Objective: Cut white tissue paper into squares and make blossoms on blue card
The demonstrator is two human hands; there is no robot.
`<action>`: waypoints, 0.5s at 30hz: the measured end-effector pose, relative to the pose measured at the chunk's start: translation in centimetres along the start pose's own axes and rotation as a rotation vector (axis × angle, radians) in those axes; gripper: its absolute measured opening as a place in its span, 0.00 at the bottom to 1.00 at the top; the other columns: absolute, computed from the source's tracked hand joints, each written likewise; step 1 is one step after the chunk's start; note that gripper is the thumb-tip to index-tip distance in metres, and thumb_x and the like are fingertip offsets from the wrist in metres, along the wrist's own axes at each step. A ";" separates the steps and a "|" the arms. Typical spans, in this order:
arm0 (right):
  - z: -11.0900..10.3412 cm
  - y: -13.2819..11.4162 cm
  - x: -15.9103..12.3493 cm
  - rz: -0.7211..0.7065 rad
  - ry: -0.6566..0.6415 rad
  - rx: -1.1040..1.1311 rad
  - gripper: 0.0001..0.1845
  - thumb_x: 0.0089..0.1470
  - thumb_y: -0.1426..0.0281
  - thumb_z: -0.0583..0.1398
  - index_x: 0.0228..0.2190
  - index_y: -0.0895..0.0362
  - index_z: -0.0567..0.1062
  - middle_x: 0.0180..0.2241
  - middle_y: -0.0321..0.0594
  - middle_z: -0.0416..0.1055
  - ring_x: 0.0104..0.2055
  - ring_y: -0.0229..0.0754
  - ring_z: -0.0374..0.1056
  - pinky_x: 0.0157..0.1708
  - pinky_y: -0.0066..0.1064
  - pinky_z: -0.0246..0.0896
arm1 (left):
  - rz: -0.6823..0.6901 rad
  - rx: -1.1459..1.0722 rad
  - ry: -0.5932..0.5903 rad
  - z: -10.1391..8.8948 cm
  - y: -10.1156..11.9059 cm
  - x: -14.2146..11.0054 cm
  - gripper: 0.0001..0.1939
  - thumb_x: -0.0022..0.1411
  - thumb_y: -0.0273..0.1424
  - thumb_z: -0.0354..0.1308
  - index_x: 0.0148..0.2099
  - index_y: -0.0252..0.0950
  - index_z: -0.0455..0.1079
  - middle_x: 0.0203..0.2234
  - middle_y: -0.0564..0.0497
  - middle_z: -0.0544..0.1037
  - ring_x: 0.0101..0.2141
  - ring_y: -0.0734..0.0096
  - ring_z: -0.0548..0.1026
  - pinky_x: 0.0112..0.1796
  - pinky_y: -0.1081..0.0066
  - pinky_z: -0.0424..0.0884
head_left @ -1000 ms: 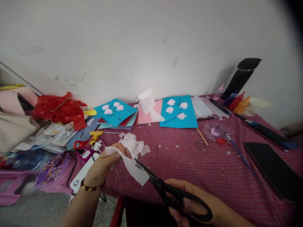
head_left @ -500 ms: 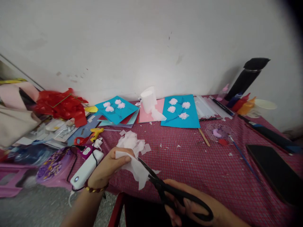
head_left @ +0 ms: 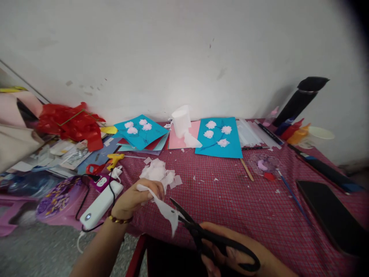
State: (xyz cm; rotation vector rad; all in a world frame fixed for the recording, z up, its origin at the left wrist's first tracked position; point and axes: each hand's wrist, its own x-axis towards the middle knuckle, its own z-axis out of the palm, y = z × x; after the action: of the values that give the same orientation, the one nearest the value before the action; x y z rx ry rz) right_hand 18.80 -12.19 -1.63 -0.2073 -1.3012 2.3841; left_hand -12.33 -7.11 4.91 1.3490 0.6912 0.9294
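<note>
My left hand (head_left: 144,197) is closed on a strip of white tissue paper (head_left: 165,211), which hangs down to the right from its fingers. In my right hand (head_left: 219,242) is a pair of black scissors (head_left: 201,235), with fingers through the handle loops. The scissor blades are parted, and the lower one meets the hanging end of the tissue. Just beyond my left hand lies a loose pile of white tissue pieces (head_left: 158,171). A toilet paper roll (head_left: 180,122) stands by the wall on pink paper.
Blue cards with pale pink flowers, a left card (head_left: 138,140) and a right card (head_left: 207,148), lie at the back. A glue gun (head_left: 115,159) and white power bank (head_left: 100,206) are left; a paintbrush (head_left: 294,198), phone (head_left: 328,215) and black bottle (head_left: 300,100) are right.
My left hand has shifted slightly left and tilted, and the tissue now hangs narrower. The scissors stay in nearly the same place with their blades apart. The view has moved slightly.
</note>
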 end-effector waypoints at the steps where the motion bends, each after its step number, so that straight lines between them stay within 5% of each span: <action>1: 0.0 0.0 0.1 -0.009 0.009 0.011 0.40 0.51 0.47 0.59 0.56 0.60 0.63 0.31 0.41 0.66 0.28 0.36 0.63 0.27 0.27 0.57 | -0.013 0.010 -0.014 -0.1 0.0 0.1 0.12 0.56 0.38 0.62 0.32 0.34 0.79 0.25 0.45 0.76 0.29 0.65 0.72 0.32 0.68 0.64; 15: -0.5 1.5 0.6 -0.051 0.037 0.048 0.39 0.54 0.49 0.58 0.60 0.58 0.58 0.30 0.39 0.66 0.25 0.31 0.61 0.25 0.23 0.59 | -0.191 0.143 -0.028 0.6 0.2 0.5 0.13 0.54 0.39 0.64 0.34 0.34 0.80 0.29 0.45 0.75 0.29 0.68 0.69 0.31 0.70 0.64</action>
State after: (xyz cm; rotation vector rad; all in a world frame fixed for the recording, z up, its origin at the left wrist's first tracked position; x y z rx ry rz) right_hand 17.97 -12.24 -3.08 -0.2008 -1.2169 2.3545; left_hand -11.61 -6.94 5.20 1.3913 0.8626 0.7182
